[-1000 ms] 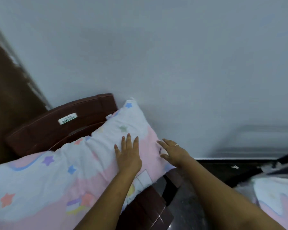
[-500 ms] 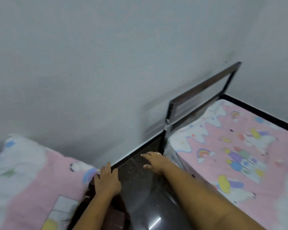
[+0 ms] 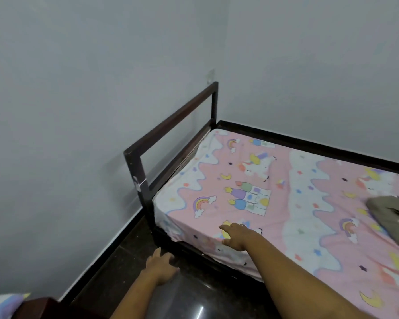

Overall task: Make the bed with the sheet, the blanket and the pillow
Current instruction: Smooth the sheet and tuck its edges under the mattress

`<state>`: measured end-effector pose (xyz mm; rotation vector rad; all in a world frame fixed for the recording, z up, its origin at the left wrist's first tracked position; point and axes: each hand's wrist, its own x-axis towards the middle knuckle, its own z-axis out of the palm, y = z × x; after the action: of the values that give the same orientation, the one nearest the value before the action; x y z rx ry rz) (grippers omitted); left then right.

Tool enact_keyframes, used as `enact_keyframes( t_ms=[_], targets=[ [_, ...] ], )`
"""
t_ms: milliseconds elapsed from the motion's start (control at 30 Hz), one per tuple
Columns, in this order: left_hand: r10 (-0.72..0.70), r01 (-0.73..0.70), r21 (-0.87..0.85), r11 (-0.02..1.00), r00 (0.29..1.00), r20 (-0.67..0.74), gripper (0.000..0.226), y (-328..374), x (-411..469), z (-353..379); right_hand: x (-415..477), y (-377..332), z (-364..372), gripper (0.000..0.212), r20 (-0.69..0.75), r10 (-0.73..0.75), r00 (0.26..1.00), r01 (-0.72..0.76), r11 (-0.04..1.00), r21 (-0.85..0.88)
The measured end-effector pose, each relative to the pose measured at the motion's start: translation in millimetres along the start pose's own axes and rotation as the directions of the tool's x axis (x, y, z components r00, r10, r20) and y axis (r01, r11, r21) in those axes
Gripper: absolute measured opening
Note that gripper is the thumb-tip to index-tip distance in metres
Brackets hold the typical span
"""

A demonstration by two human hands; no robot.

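Note:
A pink sheet (image 3: pixel 274 203) printed with rainbows, stars and unicorns covers the mattress of a dark-framed bed (image 3: pixel 171 125) set in the room's corner. My right hand (image 3: pixel 237 236) hovers with relaxed fingers over the sheet's near edge, close to the head end. My left hand (image 3: pixel 160 267) hangs open above the dark floor beside the bed corner and holds nothing. A corner of the pillow (image 3: pixel 2 306) in matching print shows at the bottom left. An olive-brown folded blanket (image 3: pixel 392 215) lies on the sheet at the right edge.
Grey walls meet behind the bed. The glossy dark floor (image 3: pixel 189 302) runs between the wall and the bed. A reddish-brown chair edge (image 3: pixel 39 307) under the pillow sits at the bottom left.
The view has swung right from the pillow on the chair to the bed. Both hands have left the pillow and now hang free, the right one over the sheet.

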<state>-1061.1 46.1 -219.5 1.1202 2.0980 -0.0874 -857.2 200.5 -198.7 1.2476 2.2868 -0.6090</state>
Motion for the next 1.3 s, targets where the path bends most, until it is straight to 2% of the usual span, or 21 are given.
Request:
enact_keyframes(
  t_ms=[367, 600, 733, 833, 900, 1000, 1067, 1100, 1200, 1300],
  targets=[
    [0.006, -0.006, -0.037, 0.999, 1.000, -0.022, 0.051, 33, 56, -29, 29, 34, -1, 0.060, 0.041, 0.032, 0.999, -0.038, 0.987, 0.158],
    [0.061, -0.068, -0.185, 0.980, 0.997, -0.044, 0.038, 32, 135, -82, 111, 16, -42, 0.058, 0.024, 0.067, 0.997, -0.070, 0.969, 0.235],
    [0.168, -0.180, -0.071, 0.981, 0.974, -0.153, 0.035, 34, 186, -137, 167, -6, -70, 0.057, 0.040, 0.086, 0.995, -0.094, 0.961, 0.261],
    [0.330, -0.319, 0.087, 0.944, 0.895, -0.299, 0.033, 42, 225, -188, 210, -28, -91, 0.054, 0.029, 0.093, 0.995, -0.097, 0.943, 0.318],
    [0.430, -0.361, 0.236, 0.902, 0.797, -0.423, 0.033, 52, 246, -225, 232, -41, -104, 0.053, 0.015, 0.073, 0.997, -0.074, 0.928, 0.364],
    [0.584, -0.368, 0.460, 0.808, 0.603, -0.543, 0.035, 71, 278, -276, 266, -52, -121, 0.052, 0.013, 0.045, 0.999, -0.046, 0.907, 0.419],
    [0.617, -0.324, 0.534, 0.781, 0.530, -0.581, 0.044, 85, 301, -305, 289, -51, -132, 0.051, -0.001, 0.056, 0.998, -0.049, 0.891, 0.452],
    [0.611, -0.309, 0.540, 0.783, 0.545, -0.574, 0.049, 93, 308, -318, 299, -49, -138, 0.051, -0.013, 0.065, 0.998, -0.051, 0.883, 0.467],
    [0.537, -0.214, 0.564, 0.798, 0.677, -0.503, 0.064, 111, 341, -350, 340, -41, -153, 0.049, -0.021, 0.074, 0.997, -0.054, 0.870, 0.491],
    [0.436, -0.197, 0.476, 0.857, 0.771, -0.465, 0.077, 120, 380, -375, 386, -29, -168, 0.048, -0.007, 0.071, 0.997, -0.058, 0.871, 0.487]
  ],
)
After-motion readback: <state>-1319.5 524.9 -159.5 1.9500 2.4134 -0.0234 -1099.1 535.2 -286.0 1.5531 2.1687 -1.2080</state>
